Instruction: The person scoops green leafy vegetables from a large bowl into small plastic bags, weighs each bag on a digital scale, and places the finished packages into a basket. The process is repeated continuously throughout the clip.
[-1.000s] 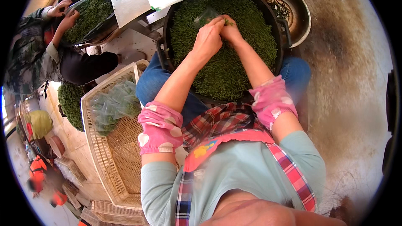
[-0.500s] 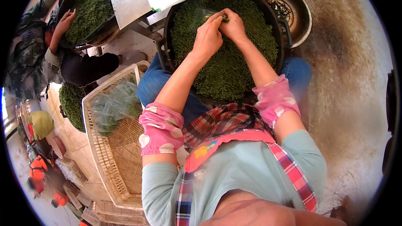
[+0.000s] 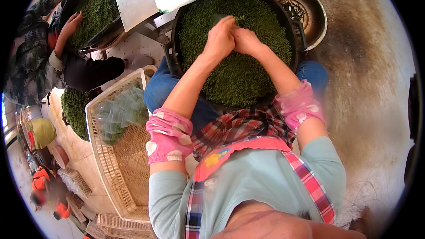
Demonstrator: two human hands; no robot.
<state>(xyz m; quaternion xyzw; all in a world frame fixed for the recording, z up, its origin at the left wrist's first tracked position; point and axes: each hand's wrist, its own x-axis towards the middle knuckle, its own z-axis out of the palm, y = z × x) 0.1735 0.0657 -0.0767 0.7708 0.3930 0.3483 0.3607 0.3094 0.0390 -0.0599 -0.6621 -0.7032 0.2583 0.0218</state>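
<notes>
Step in hand, as judged: picking through greens (image 3: pixel 239 82) in the tub (image 3: pixel 175 35) with both hands. Left hand (image 3: pixel 220 39) and right hand (image 3: pixel 246 40) touch, fingers curled narrow; cannot tell what they grip. Greens lie beneath and all round them; one sprig (image 3: pixel 239 18) shows at 1 o'clock, just beyond the fingertips. Next move probably calls for close, steady fingers.

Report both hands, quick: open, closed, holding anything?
Left hand: curled above the greens; grip hidden, can't tell what it holds.
Right hand: curled beside the left; grip hidden too, can't tell.
</notes>
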